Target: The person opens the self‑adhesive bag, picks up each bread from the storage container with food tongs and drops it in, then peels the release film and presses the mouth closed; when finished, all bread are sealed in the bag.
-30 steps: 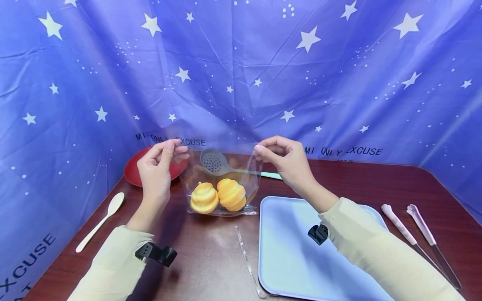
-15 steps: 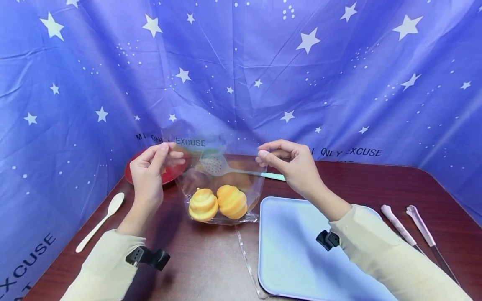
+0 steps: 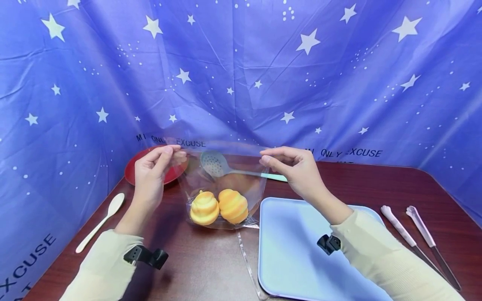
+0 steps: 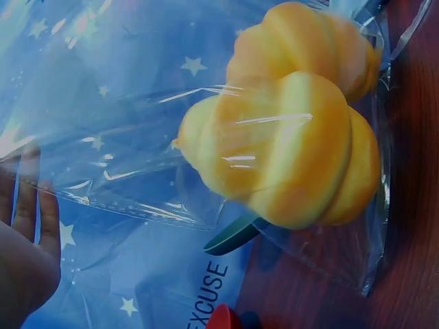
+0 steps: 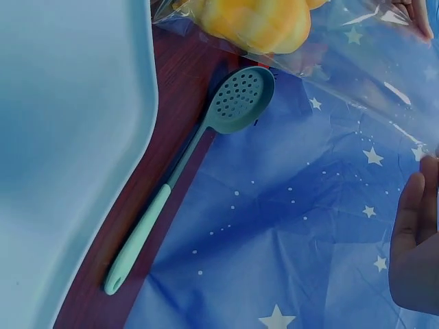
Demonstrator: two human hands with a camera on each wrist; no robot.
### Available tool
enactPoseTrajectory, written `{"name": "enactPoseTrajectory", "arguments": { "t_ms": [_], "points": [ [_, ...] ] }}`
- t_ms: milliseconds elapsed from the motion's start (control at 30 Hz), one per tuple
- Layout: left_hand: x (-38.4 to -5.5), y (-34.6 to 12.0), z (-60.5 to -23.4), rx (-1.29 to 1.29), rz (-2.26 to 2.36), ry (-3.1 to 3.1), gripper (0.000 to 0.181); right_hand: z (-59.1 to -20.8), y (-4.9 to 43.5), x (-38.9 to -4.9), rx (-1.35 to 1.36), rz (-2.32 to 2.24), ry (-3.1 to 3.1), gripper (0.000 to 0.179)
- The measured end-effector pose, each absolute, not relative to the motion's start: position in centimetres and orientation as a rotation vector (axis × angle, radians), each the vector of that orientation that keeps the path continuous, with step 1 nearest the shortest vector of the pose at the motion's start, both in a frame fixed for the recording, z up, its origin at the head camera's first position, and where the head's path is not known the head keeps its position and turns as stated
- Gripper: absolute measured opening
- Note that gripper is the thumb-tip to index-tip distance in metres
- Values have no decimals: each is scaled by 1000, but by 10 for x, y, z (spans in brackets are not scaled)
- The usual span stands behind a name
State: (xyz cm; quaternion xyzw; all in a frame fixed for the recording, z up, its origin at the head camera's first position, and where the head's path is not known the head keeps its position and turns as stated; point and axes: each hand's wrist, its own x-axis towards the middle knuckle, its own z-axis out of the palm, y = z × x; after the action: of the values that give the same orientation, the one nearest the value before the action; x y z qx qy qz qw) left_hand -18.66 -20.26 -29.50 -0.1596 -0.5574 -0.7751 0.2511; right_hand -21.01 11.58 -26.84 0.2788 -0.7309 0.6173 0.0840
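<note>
A clear plastic bag (image 3: 241, 182) is stretched between both hands in the head view. Two yellow-orange swirled bread rolls lie side by side at its bottom, the left roll (image 3: 204, 208) next to the right roll (image 3: 233, 206). My left hand (image 3: 150, 169) pinches the bag's upper left edge between thumb and fingers. At the upper right edge, my right hand (image 3: 297, 169) pinches the film the same way. Through the film in the left wrist view, one roll (image 4: 295, 151) overlaps the other. The right wrist view catches the fingertips of my right hand (image 5: 418, 247) at the bag's edge.
Behind the bag lies a slotted spoon (image 3: 214, 164) with a mint handle. A red plate (image 3: 135, 169) sits back left, a white spoon (image 3: 109, 215) nearer. A light blue tray (image 3: 290, 251) is at right, beyond it two pink-handled utensils (image 3: 421, 225). A clear strip (image 3: 246, 259) lies beside the tray.
Both hands have drawn slightly farther apart and a little lower. The bag with the rolls has come down and toward me, and its film is spread wider.
</note>
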Motion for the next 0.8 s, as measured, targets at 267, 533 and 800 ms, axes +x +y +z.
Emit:
{"name": "enactPoseTrajectory", "arguments": {
  "t_ms": [267,533,800],
  "points": [
    [-186,-207,-289,-424,-2030,-1640,20,-268,119,-212,836,1855,-2186,18],
    [-181,-216,-284,-504,-1919,-1769,20,-268,124,-215,945,1967,-2147,25],
    [-178,-224,-284,-634,-1935,-1770,25,-271,129,-216,997,1945,-2121,26]
  ]
}}
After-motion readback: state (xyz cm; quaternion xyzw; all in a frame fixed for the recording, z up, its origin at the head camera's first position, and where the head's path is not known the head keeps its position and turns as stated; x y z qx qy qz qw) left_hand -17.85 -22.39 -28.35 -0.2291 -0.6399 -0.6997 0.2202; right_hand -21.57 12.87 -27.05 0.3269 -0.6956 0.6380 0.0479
